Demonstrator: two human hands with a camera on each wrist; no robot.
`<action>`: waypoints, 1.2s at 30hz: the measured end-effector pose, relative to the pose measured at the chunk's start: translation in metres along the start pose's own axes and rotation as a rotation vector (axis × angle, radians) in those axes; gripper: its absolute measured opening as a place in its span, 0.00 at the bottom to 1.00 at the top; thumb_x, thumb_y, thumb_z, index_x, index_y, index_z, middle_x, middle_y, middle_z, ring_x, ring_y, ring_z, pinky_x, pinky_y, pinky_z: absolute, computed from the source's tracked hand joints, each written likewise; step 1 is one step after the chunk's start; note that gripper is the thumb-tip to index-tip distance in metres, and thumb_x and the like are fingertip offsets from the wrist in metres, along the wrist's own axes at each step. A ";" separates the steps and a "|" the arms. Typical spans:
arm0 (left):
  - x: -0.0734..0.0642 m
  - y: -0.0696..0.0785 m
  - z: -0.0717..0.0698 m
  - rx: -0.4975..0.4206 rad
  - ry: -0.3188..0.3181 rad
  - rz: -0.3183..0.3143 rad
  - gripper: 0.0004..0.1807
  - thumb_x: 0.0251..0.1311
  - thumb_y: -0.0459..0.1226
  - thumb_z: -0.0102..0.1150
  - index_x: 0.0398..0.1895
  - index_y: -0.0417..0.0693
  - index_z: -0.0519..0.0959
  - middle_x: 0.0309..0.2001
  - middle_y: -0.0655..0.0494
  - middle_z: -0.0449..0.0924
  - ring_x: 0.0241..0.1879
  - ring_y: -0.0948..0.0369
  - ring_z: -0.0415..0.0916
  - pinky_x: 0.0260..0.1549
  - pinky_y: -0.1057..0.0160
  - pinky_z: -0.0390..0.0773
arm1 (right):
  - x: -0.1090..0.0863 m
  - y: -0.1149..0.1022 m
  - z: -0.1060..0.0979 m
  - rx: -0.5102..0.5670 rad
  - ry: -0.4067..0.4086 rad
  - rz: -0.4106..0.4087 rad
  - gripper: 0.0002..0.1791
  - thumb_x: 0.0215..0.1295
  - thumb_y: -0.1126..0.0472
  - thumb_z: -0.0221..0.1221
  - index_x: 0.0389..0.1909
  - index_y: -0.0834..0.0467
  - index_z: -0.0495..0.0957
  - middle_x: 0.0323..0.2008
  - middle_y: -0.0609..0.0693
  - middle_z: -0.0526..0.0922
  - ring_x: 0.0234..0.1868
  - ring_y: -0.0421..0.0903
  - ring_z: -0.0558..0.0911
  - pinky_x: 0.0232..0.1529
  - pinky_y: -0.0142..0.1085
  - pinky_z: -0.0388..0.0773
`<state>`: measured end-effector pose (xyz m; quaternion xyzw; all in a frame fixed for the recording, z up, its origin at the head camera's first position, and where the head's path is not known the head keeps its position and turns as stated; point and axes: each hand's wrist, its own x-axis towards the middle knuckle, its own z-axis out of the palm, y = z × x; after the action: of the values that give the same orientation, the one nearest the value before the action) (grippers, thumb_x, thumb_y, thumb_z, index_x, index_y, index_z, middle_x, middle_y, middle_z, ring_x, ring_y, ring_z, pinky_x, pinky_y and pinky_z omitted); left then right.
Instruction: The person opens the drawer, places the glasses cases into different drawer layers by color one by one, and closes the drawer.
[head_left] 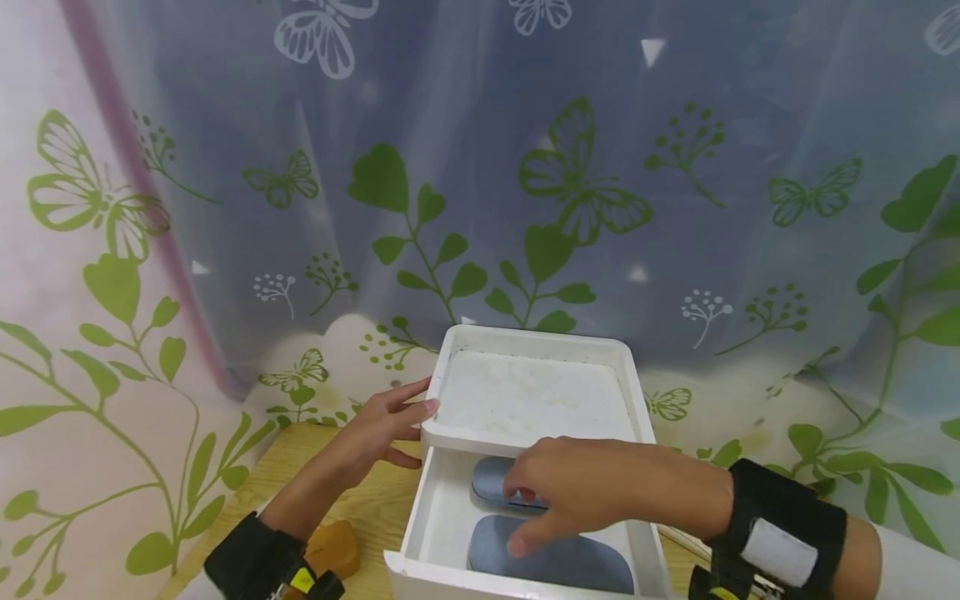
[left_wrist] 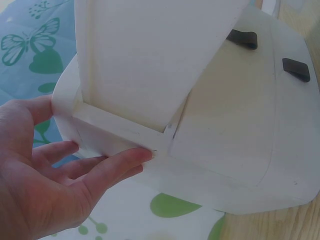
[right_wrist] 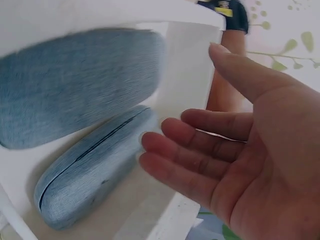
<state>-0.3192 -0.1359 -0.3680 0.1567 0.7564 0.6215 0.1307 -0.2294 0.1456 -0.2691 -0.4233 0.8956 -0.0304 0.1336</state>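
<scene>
A small white drawer unit (head_left: 540,392) stands with one drawer (head_left: 442,508) pulled out. Inside lie two blue, cloth-covered glasses cases: the far case (head_left: 491,479) and the near case (head_left: 551,554). In the right wrist view, one glasses case (right_wrist: 95,170) shows a dark seam along its side. My right hand (head_left: 573,487) hovers over the drawer, holding nothing, its fingers loosely bent near that case. My left hand (head_left: 386,429) touches the unit's upper left side with fairly straight fingers, its thumb at the top rim; in the left wrist view its fingertips (left_wrist: 142,155) press the white edge.
An orange block-like object (head_left: 333,548) sits on the wooden table (head_left: 375,508) by my left wrist. A curtain (head_left: 465,208) with butterflies and leaves hangs close behind the unit. Dark pull tabs (left_wrist: 297,69) stick out from the unit in the left wrist view.
</scene>
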 end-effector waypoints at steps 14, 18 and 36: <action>-0.001 0.004 0.001 0.001 0.005 0.027 0.39 0.74 0.52 0.58 0.83 0.58 0.58 0.73 0.36 0.70 0.61 0.38 0.82 0.42 0.42 0.89 | -0.030 -0.002 0.012 0.514 0.154 -0.110 0.22 0.72 0.47 0.64 0.58 0.57 0.83 0.51 0.49 0.88 0.46 0.28 0.84 0.49 0.27 0.85; -0.001 0.004 0.001 0.004 0.001 0.025 0.39 0.74 0.53 0.57 0.83 0.58 0.57 0.74 0.36 0.69 0.61 0.39 0.82 0.43 0.41 0.89 | -0.035 -0.001 0.024 0.711 0.197 -0.070 0.21 0.74 0.50 0.63 0.60 0.57 0.82 0.54 0.52 0.88 0.51 0.32 0.85 0.52 0.27 0.83; -0.004 -0.001 0.000 0.003 0.010 0.010 0.39 0.74 0.54 0.57 0.83 0.59 0.57 0.76 0.37 0.66 0.64 0.38 0.80 0.44 0.41 0.88 | -0.055 -0.009 0.088 1.559 0.022 -0.068 0.29 0.83 0.54 0.46 0.74 0.69 0.67 0.68 0.58 0.80 0.64 0.45 0.84 0.62 0.34 0.82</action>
<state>-0.3154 -0.1372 -0.3690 0.1577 0.7572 0.6217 0.1235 -0.1659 0.1866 -0.3407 -0.2338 0.6035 -0.6593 0.3827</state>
